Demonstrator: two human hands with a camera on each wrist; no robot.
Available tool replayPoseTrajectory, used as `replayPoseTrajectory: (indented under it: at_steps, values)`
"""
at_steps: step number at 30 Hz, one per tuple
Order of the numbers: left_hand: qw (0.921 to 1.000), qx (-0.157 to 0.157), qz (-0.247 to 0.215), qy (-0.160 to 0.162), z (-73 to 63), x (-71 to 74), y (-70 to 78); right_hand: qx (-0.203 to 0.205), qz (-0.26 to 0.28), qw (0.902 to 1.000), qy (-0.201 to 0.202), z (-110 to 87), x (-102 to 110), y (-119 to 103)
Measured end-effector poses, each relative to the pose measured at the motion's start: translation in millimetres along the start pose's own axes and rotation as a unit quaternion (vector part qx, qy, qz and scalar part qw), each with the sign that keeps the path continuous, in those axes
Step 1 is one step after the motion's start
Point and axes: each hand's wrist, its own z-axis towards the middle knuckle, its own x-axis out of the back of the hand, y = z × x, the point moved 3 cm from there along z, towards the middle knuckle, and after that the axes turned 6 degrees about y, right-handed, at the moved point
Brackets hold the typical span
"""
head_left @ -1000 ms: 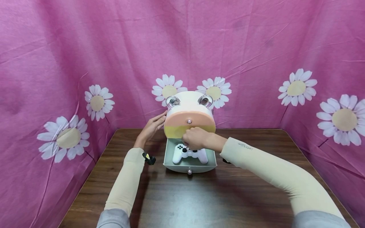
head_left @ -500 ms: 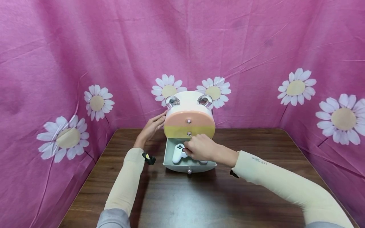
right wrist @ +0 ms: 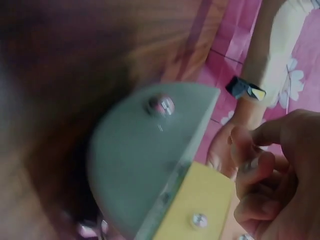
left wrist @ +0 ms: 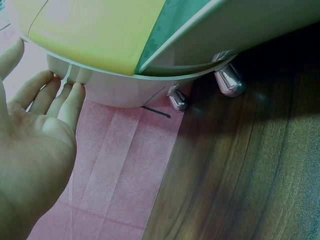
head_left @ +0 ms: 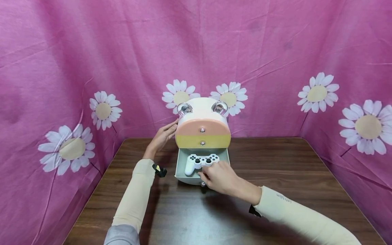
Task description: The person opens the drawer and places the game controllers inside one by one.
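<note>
A small rounded drawer cabinet (head_left: 202,107) with a white body stands at the back of the table. Its pink drawer (head_left: 191,128) and yellow drawer (head_left: 186,142) are closed. The pale green bottom drawer (head_left: 181,170) is pulled out, with a white game controller (head_left: 190,166) lying in it, partly hidden by my right hand (head_left: 221,177). That hand hovers over the drawer's front right, near its silver knob (right wrist: 162,105), fingers loosely bent and holding nothing. My left hand (left wrist: 42,145) touches the cabinet's left side with nearly straight fingertips.
The cabinet stands on silver feet (left wrist: 231,82) on a brown wooden table (head_left: 183,217). Pink cloth (head_left: 137,51) with printed daisies hangs behind and at both sides. Two silver ring-shaped pieces (head_left: 219,107) sit on the cabinet's top.
My right hand has left the yellow drawer's knob, which now shows, and moved down and toward me over the open green drawer. My left hand has stayed at the cabinet's side.
</note>
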Motion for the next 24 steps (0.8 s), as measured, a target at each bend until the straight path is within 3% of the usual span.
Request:
replayPoseTrajectory:
  at_steps: [5,12,24]
  values:
    - [1.0000,-0.001,0.004,0.000,0.8,0.2,-0.3,-0.032,-0.017,0.9992,0.017,-16.7,-10,-10]
    - [0.9999,-0.001,0.011,0.002,1.4,1.0,-1.1,-0.066,-0.053,0.9964,-0.009,-33.2,-27,-16]
    - [0.9998,-0.006,0.016,-0.008,0.2,1.6,-1.0,-0.089,-0.087,0.9917,-0.032,-37.4,-39,-18]
